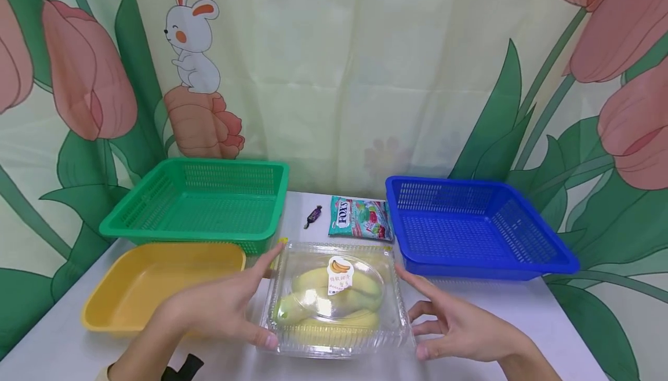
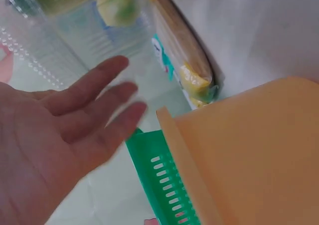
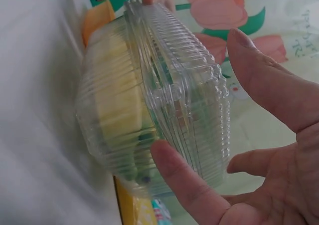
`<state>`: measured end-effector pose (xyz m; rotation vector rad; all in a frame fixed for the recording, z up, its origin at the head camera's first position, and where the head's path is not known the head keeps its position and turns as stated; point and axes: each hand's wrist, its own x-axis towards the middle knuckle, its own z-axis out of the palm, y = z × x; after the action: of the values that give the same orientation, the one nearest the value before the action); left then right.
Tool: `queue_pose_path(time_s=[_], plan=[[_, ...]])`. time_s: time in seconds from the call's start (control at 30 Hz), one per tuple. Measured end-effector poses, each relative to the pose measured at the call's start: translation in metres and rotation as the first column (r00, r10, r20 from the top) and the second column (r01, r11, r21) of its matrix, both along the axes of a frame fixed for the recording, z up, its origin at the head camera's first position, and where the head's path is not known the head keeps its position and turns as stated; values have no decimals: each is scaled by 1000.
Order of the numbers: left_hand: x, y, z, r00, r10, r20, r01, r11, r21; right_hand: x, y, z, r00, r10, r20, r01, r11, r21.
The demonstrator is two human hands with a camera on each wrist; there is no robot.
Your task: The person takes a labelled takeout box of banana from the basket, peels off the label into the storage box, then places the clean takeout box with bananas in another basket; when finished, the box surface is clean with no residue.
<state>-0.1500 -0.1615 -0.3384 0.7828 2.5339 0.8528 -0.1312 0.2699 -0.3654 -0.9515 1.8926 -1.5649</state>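
A clear plastic clamshell box (image 1: 334, 300) holding yellow-green bananas, with a banana sticker on its lid, lies on the white table near the front edge. My left hand (image 1: 250, 300) is at its left side. The fingers are straight, the forefinger runs along the left edge and the thumb touches the near left corner. My right hand (image 1: 423, 311) is at the box's right side with the fingers spread. In the right wrist view the thumb (image 3: 184, 185) lies against the ribbed rim of the box (image 3: 149, 100). The left wrist view shows the left hand's flat palm (image 2: 75, 125) beside the box (image 2: 65, 30).
An empty yellow tray (image 1: 156, 282) lies left of the box, with an empty green basket (image 1: 130, 227) behind it. An empty blue basket (image 1: 485, 268) stands at the right. A Fox's candy bag (image 1: 360, 218) and a small wrapped candy (image 1: 313, 216) lie between the baskets. A printed curtain hangs behind.
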Motion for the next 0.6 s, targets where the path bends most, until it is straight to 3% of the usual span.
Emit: queue_pose_path(time_s=[0.27, 0.6], plan=[[2, 4, 0, 999, 40, -21, -41, 995, -88, -3, 1, -5, 999, 24, 38, -26, 999, 37], [6, -3, -19, 997, 65, -39, -69, 992, -104, -7, -3, -13, 996, 64, 63, -70, 992, 105]])
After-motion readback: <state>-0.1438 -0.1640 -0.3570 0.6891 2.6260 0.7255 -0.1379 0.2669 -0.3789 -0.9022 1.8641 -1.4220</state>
